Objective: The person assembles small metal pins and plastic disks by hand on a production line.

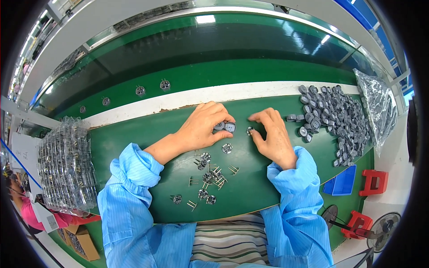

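Observation:
My left hand (206, 124) is closed at the table's middle, thumb and fingers round small grey round plastic housings (229, 127); two seem to be there, side by side. Just to the right, my right hand (271, 136) curves over a small round circuit board (249, 131). The board is by the thumb tip, with a gap showing between thumb and index finger. Another round circuit board (227, 148) lies below my left hand. Nearer me are several boards and metal-pinned pieces (216, 177), loosely scattered on the green tabletop (250, 187).
Grey housings are heaped (333, 120) at the right, beside a clear plastic bag (377, 107). Clear plastic trays (67, 165) are stacked at the left. Beyond a white rail (192, 100), several boards (165, 85) sit on a green surface. A blue bin (340, 181) stands lower right.

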Available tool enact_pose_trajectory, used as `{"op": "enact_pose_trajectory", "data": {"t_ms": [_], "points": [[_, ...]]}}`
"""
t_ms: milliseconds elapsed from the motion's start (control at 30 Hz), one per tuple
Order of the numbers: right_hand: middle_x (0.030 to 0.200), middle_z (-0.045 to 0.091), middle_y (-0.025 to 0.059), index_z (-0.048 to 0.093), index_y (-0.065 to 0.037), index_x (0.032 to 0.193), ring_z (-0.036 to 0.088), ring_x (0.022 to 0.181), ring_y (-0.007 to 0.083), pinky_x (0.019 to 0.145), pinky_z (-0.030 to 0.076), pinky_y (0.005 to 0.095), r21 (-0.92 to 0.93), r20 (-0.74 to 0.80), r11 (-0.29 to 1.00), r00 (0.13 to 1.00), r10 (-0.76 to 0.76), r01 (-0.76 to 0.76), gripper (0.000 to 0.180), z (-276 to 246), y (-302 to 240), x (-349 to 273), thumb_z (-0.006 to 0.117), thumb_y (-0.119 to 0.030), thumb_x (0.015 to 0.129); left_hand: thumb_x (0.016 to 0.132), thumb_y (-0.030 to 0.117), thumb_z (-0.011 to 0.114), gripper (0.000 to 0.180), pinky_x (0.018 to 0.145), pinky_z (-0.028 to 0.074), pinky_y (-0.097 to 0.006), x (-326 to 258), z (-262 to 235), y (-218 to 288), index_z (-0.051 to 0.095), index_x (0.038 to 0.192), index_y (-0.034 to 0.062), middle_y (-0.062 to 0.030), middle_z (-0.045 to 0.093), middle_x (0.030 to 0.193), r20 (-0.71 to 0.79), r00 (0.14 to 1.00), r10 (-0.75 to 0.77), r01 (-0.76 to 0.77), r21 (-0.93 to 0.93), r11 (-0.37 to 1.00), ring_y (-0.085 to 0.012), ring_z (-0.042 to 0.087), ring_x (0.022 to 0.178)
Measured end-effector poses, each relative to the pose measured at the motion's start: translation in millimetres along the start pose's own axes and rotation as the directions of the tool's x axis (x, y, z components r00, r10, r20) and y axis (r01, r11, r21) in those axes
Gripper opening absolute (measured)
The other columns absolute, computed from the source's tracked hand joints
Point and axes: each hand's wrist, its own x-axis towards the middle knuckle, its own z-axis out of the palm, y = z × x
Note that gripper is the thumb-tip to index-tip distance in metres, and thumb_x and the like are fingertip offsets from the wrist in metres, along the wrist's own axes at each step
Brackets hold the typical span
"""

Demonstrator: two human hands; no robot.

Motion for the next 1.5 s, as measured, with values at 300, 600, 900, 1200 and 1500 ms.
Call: {"op": "enact_pose_trajectory", "data": {"t_ms": [300,600,900,1200,1500], "points": [[0.089,0.063,0.0101,0.075,-0.002,0.096,0.064,0.09,0.0299,0.076,0.053,0.0407,0.219,0.135,0.973,0.99,0.038,-0.067,0.011,4,10,-1,0.078,-0.001,0.085,0.08,0.028,0.09,0.036,0.089,0.043,-0.041,-2,6,11,0.072,0.106,0.0107,-0.0035,0.063,0.1,0.012,0.999,-0.053,0.054,-0.051,0.997,-0.0257,0.059,0.097],[0.088,0.067,0.008,0.071,-0.001,0.089,0.063,0.084,0.0232,0.068,0.05,0.0369,0.339,0.021,0.941,0.999,-0.033,0.024,0.011,18,-8,-1,0.082,-0.001,0.086,0.081,0.033,0.09,0.034,0.084,0.041,-0.04,-4,13,18,0.073,0.102,0.0116,-0.0022,0.061,0.098,0.047,0.998,-0.046,0.049,-0.053,0.997,-0.0246,0.057,0.095],[0.087,0.062,0.0101,0.066,-0.001,0.087,0.061,0.086,0.0324,0.07,0.051,0.0428,0.144,-0.082,0.955,0.965,-0.251,0.261,0.019,22,-8,-1,0.082,0.0,0.079,0.079,0.034,0.091,0.036,0.084,0.041,-0.039,-4,13,19,0.074,0.102,0.0111,-0.0021,0.062,0.098,0.034,0.999,-0.043,0.045,-0.052,0.998,-0.024,0.058,0.094],[0.088,0.061,0.0118,0.064,0.0,0.088,0.06,0.085,0.0338,0.071,0.051,0.0446,0.189,-0.094,0.95,0.967,-0.236,0.25,0.018,27,-8,-3,0.079,0.004,0.081,0.075,0.025,0.095,0.037,0.086,0.045,-0.039,-5,18,13,0.077,0.101,0.007,-0.0033,0.065,0.095,-0.015,1.0,-0.005,0.003,-0.119,0.993,-0.0245,0.06,0.091],[0.091,0.062,0.0096,0.065,-0.003,0.089,0.06,0.086,0.0324,0.075,0.047,0.0442,0.194,-0.096,0.96,0.978,-0.186,0.201,0.02,21,-13,-2,0.083,-0.005,0.081,0.079,0.02,0.092,0.031,0.082,0.05,-0.038,-3,13,16,0.077,0.103,0.0071,-0.0056,0.064,0.093,-0.028,0.996,-0.08,0.072,-0.211,0.975,-0.0233,0.062,0.089]]}}
